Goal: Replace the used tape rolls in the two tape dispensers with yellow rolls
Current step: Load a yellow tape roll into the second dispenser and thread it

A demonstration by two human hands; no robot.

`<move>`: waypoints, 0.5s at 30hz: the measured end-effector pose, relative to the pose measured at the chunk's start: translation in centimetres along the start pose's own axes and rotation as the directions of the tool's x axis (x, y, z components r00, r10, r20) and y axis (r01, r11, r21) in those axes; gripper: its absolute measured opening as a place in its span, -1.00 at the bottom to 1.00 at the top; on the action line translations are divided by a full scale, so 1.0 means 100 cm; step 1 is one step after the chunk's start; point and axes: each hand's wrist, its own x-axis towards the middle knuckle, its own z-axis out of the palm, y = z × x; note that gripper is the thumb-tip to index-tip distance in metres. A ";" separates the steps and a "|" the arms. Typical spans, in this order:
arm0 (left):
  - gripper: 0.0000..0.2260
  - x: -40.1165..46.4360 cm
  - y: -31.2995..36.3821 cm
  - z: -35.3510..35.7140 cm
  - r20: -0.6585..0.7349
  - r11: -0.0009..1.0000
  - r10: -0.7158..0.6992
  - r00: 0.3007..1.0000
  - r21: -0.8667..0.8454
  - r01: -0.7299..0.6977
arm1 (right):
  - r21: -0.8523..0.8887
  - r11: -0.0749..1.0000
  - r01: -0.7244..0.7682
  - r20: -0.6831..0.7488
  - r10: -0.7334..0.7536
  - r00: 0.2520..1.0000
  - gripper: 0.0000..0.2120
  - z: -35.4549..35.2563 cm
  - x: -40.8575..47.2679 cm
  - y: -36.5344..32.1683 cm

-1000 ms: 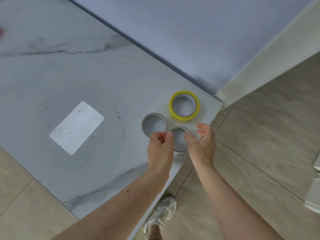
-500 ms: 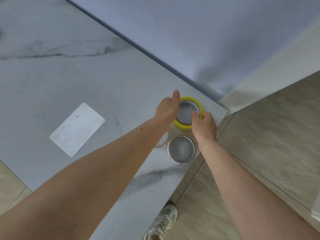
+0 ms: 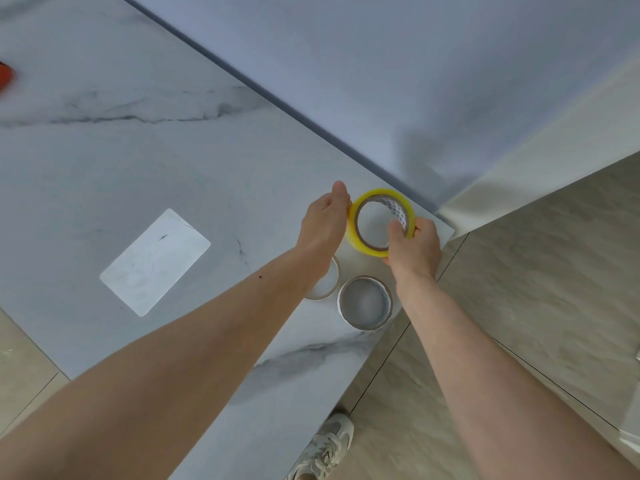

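A yellow tape roll (image 3: 353, 226) is tilted up off the marble table (image 3: 173, 161) near its far right corner. My right hand (image 3: 414, 247) grips the roll's right rim, thumb inside the core. My left hand (image 3: 323, 230) holds the roll's left rim. Two used rolls lie flat on the table just below my hands: one (image 3: 365, 303) in full view by the table's edge, the other (image 3: 327, 284) mostly hidden under my left wrist. No tape dispenser is in view.
A pale rectangular patch (image 3: 154, 261) lies on the table to the left. Something red-orange (image 3: 5, 76) shows at the far left edge. A wall (image 3: 381, 81) runs behind the table. Tiled floor (image 3: 519, 306) and my shoe (image 3: 325, 448) lie beyond the table's right edge.
Both hands left the used rolls and reached forward to the yellow roll. They took hold of it, and it now tilts up off the table.
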 end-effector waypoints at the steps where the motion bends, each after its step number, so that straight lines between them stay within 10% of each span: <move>1: -0.59 -0.004 0.000 -0.005 -0.005 0.999 0.020 1.000 -0.025 -0.020 | -0.002 1.000 0.016 -0.008 -0.016 1.000 -0.77 -0.001 -0.002 -0.002; 11: -0.80 -0.048 0.007 -0.070 -0.195 0.929 0.022 0.981 -0.359 -0.092 | 0.067 0.997 0.040 0.139 -0.049 0.989 -0.82 -0.002 -0.048 -0.041; 15: -0.66 -0.065 0.005 -0.091 -0.072 0.903 -0.047 0.996 -0.430 0.012 | 0.085 0.996 -0.014 0.238 -0.007 0.971 -0.81 0.008 -0.075 -0.063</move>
